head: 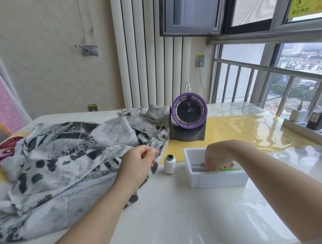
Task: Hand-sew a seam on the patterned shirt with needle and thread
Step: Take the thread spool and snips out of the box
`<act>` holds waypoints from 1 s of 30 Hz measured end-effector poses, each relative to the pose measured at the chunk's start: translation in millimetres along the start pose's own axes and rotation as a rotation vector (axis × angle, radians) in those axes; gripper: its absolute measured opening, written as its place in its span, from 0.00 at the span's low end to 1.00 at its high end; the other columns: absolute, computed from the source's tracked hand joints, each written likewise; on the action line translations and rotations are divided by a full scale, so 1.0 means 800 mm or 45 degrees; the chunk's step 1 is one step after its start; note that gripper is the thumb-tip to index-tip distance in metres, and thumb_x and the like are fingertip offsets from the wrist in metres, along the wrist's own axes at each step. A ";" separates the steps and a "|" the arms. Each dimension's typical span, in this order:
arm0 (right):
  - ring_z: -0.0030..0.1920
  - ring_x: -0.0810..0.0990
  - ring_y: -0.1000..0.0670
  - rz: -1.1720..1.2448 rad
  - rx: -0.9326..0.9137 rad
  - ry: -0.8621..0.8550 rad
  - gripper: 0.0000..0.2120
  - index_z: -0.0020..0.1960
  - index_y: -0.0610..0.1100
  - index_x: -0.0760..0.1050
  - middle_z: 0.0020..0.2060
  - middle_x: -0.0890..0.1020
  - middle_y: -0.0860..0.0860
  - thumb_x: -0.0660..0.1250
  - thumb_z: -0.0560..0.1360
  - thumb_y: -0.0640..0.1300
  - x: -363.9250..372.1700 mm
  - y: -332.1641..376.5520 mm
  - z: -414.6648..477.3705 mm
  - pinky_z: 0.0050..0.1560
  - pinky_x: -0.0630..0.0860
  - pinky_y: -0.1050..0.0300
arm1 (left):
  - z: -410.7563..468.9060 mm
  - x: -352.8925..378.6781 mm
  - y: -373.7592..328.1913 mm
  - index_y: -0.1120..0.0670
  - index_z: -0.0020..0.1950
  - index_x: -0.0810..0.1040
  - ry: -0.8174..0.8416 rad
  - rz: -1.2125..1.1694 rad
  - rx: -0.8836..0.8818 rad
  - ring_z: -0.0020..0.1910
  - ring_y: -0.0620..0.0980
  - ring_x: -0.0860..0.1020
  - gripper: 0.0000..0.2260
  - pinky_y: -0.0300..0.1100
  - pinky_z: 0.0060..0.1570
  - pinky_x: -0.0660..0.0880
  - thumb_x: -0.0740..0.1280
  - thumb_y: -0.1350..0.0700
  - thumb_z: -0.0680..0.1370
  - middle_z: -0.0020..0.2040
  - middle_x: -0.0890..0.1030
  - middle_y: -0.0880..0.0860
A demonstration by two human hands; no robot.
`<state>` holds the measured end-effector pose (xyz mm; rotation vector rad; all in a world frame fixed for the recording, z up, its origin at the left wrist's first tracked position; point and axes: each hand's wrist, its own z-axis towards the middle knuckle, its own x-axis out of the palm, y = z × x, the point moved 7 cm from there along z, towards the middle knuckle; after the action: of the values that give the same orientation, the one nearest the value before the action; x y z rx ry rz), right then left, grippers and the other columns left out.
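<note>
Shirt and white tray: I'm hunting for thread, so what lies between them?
A white thread spool stands upright on the tabletop between the shirt and the tray, in the head view.

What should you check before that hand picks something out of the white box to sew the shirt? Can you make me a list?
1. Patterned shirt lying spread out, ready to sew: ok.
2. Left hand pinching the shirt's edge: ok.
3. Thread spool standing upright between the shirt and the white box: ok.
4. Right hand reaching down inside the box: ok.
5. Its fingers gripping a tool: cannot tell, the tips are hidden.
6. Needle found: cannot tell, none shows clearly.
</note>
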<state>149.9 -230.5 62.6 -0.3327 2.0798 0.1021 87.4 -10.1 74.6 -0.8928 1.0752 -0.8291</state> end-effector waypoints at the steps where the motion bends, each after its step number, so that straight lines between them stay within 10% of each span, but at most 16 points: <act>1: 0.31 0.75 0.51 0.040 -0.013 -0.053 0.06 0.38 0.52 0.74 0.34 0.75 0.52 0.70 0.72 0.49 -0.007 -0.001 -0.003 0.33 0.73 0.60 | 0.000 0.000 -0.001 0.47 0.38 0.79 0.000 -0.002 0.004 0.33 0.42 0.76 0.12 0.43 0.46 0.76 0.62 0.57 0.79 0.32 0.79 0.46; 5: 0.43 0.81 0.45 0.126 -0.061 -0.286 0.09 0.38 0.51 0.73 0.41 0.80 0.50 0.70 0.72 0.52 -0.036 0.003 -0.022 0.42 0.76 0.56 | -0.001 -0.004 -0.005 0.47 0.38 0.79 -0.001 0.010 0.032 0.31 0.38 0.75 0.12 0.39 0.44 0.75 0.62 0.57 0.79 0.33 0.79 0.47; 12: 0.27 0.75 0.50 0.393 -0.273 -0.456 0.07 0.49 0.44 0.69 0.35 0.79 0.48 0.56 0.81 0.46 -0.064 0.052 -0.059 0.31 0.70 0.59 | -0.002 -0.020 -0.006 0.47 0.40 0.79 -0.005 0.021 0.048 0.32 0.39 0.76 0.11 0.37 0.40 0.75 0.62 0.56 0.80 0.35 0.80 0.48; 18: 0.45 0.72 0.46 0.374 -0.293 -0.459 0.16 0.52 0.39 0.71 0.45 0.75 0.43 0.49 0.83 0.48 -0.059 0.094 -0.062 0.47 0.68 0.55 | -0.005 -0.036 -0.011 0.50 0.43 0.81 -0.039 0.023 0.067 0.35 0.42 0.76 0.09 0.29 0.36 0.73 0.62 0.56 0.80 0.35 0.79 0.47; 30: 0.50 0.78 0.47 -0.284 -0.298 -0.876 0.16 0.62 0.50 0.72 0.52 0.80 0.51 0.63 0.77 0.55 -0.063 0.103 -0.062 0.41 0.68 0.58 | -0.002 -0.039 -0.015 0.47 0.41 0.80 -0.041 -0.029 0.080 0.34 0.41 0.76 0.10 0.37 0.42 0.76 0.62 0.55 0.80 0.34 0.79 0.46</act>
<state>109.8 -152.2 125.9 -0.5777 1.3425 0.2841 76.0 12.6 96.7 -0.8644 1.0070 -0.8603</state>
